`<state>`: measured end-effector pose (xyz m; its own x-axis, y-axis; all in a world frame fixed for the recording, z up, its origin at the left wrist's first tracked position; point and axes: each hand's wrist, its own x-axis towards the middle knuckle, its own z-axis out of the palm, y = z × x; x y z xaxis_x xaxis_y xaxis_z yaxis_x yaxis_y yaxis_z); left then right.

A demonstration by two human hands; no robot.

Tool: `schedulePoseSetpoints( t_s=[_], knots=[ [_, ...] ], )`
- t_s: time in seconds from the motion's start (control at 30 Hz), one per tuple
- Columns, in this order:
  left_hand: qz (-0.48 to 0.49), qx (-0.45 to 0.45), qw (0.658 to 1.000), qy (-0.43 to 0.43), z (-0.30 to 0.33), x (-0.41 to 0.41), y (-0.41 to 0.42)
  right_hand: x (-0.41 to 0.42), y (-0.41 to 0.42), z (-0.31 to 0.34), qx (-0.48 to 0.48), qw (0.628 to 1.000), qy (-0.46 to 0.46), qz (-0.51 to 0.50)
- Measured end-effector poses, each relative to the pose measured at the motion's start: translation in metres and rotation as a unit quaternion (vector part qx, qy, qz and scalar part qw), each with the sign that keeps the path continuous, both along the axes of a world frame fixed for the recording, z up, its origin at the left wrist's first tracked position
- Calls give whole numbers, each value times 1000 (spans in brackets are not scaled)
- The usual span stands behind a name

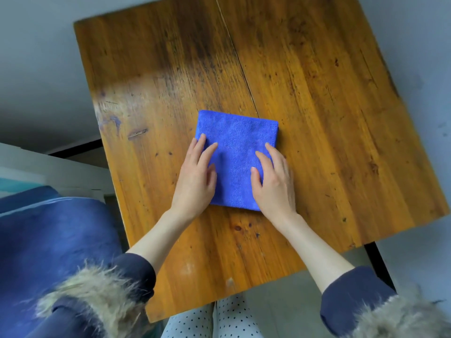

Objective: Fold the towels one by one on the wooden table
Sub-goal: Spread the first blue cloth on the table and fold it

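1. Grey floor [44,69] is seen around a worn wooden table [305,93], which fills most of the frame and is tilted so that its far corners reach the top edge; a seam between two boards is seen running from the top centre down toward the middle.
2. Straight, slightly spread fingers [210,148] of the left hand [195,181] are laid flat on the left part of a blue towel [236,147], with the fingertips pointed toward the upper right of the frame; nothing is gripped.
3. Straight fingers [264,158] of the right hand [275,186] are laid flat on the right part of the same towel, angled toward the upper left; the thumb is stretched out on the cloth, and nothing is pinched.
4. The towel is seen folded into a compact rectangle, lying flat at the centre of the frame, just right of the board seam at its top edge, with its lower corners covered by the two palms.
5. Bare forearms are seen running from the wrists to the lower corners, where dark navy sleeves [136,274] with fur-trimmed cuffs [92,293] are pushed back.
6. Dotted light trousers [219,320] are seen at the bottom centre, below the table's near edge.
7. A blue cushioned seat [48,240] is seen at the lower left, beside the table.
8. A black table leg [378,267] is seen at the lower right.
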<state>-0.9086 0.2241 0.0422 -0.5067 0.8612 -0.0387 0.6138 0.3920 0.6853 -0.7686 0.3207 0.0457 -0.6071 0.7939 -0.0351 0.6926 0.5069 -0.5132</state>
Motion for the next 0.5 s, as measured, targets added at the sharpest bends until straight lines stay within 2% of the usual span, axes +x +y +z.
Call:
schedulePoseSetpoints(
  t_s=[0.1,0.17,0.33,0.5],
  knots=[
    [125,19,986,-106,8,-6,4,-4,9,10,-108,979,54,-164],
    [186,1,965,-183,12,-11,11,-11,18,12,-211,950,22,-231],
    [247,-75,924,-281,13,-25,19,-21,36,8,-327,896,-5,-300],
    [249,-141,908,-305,9,-34,5,-20,38,11,-404,864,4,-300]
  ],
)
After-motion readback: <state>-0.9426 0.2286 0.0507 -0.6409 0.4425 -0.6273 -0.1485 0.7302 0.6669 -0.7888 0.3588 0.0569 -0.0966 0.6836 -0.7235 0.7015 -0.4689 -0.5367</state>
